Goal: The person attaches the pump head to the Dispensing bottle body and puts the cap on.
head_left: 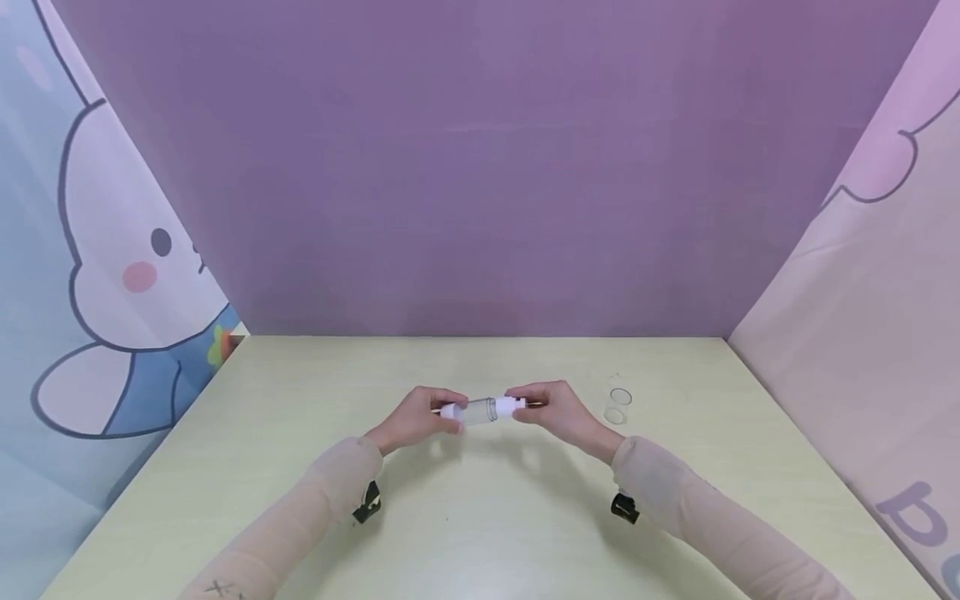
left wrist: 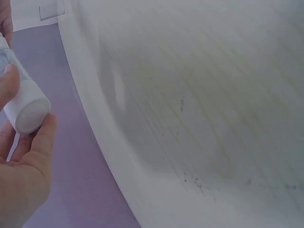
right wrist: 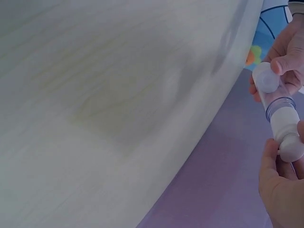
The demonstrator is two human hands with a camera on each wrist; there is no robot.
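A small pump bottle (head_left: 477, 412) with a see-through body is held sideways between both hands, above the pale tabletop. My left hand (head_left: 417, 415) grips its white bottom end (left wrist: 32, 114) between thumb and fingers. At the other end, the fingers of my right hand (head_left: 561, 408) pinch the white pump head (right wrist: 287, 137). A ringed neck (right wrist: 280, 105) shows between the clear body and the white pump part in the right wrist view. To the right of my right hand, a clear cap (head_left: 618, 407) stands on the table.
The pale table (head_left: 465, 533) runs back to a purple panel (head_left: 480, 183). Printed cloth walls (head_left: 97, 250) close off both sides. Black straps (head_left: 367, 502) hang below both sleeves near the wrists.
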